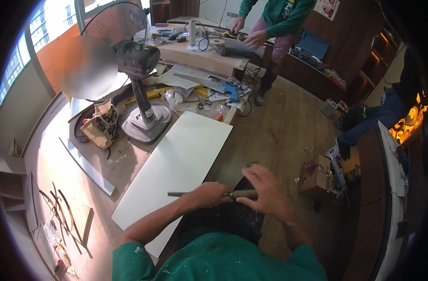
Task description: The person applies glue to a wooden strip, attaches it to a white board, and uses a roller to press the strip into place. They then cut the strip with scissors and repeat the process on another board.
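My left hand [208, 194] is closed around the middle of a long tool with a dark narrow blade [176, 194] and a thick brown handle [245, 193]. It could be a chisel or a file; I cannot tell which. The blade points left over a long white board [176, 159], which lies slantwise on the work table in front of me. At the handle's end, my right hand [265, 192] is open with its fingers spread. Its thumb is close to the handle, and whether they touch is unclear.
A dusty fan [146, 117] stands beyond the board, near a brown bag [102, 124]. Farther off lies a blue-handled saw [231, 92]. Another person's hands [256, 39] work at the far bench. At right are a cardboard box [315, 180] and a second person's legs [368, 126].
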